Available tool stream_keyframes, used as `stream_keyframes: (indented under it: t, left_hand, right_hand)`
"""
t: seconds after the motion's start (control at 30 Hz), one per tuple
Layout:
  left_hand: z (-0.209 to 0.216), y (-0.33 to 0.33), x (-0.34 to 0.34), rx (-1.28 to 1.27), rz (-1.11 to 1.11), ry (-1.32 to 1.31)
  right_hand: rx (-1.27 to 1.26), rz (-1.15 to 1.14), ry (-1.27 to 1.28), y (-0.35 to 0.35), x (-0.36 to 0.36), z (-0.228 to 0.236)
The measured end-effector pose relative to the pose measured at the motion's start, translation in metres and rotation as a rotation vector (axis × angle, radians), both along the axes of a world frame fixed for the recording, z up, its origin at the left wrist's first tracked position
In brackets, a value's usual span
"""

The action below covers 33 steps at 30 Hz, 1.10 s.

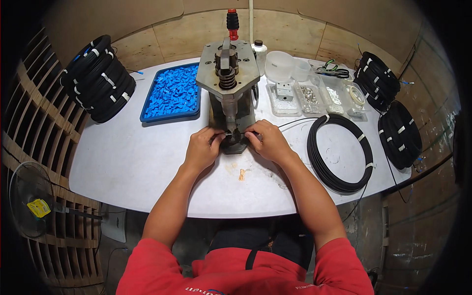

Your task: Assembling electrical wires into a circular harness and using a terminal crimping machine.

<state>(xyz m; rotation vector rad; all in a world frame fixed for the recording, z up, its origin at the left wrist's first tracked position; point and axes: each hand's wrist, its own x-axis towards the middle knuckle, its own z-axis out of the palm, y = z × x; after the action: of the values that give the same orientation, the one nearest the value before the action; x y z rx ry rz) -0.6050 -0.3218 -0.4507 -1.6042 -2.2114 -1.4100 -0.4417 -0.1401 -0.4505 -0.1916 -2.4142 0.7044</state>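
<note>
On the white table (132,162) there are 4 groups of black cable coils: 1 thick bundle (98,78) at the far left, 2 bundles (377,81) (399,133) at the right edge, and 1 single loose coil (339,152) that lies flat near the right hand. 1 metal hand press (228,83) stands in the middle, with a red and black handle on top. 1 blue tray (147,115) left of the press is full of small blue plastic pieces. Right of the press there are about 4 clear plastic boxes (314,96); 1 holds small metal parts, and the others I cannot tell. 1 white bowl (279,65) and 1 bottle (259,49) stand behind them.

The thin black cable end (231,133) is at the base of the press, between the 2 hands. The left hand (202,147) pinches it from the left, and the right hand (265,140) pinches it from the right, fingers closed on it.
</note>
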Motion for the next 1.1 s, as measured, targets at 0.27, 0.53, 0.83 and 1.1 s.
stream_keyframes:
  t: [0.27,0.53,0.83,1.1]
  left_hand:
    - [0.0002,-0.0018,-0.0024,-0.033,-0.007,0.004]
    - [-0.0004,-0.0019,-0.0007,-0.014,-0.004,0.017]
    - [0.0032,-0.0023,0.0027,-0.035,0.017,0.015]
    - [-0.0034,-0.0012,-0.002,-0.013,0.005,0.066]
  right_hand:
    - [0.071,-0.001,0.05,-0.0002,-0.002,0.0]
    - [0.1,-0.013,0.04,-0.0006,-0.0015,-0.0005]
    - [0.116,-0.007,0.043,-0.0024,-0.0004,0.0]
    - [0.109,-0.014,0.024,-0.0045,0.0011,0.0005]
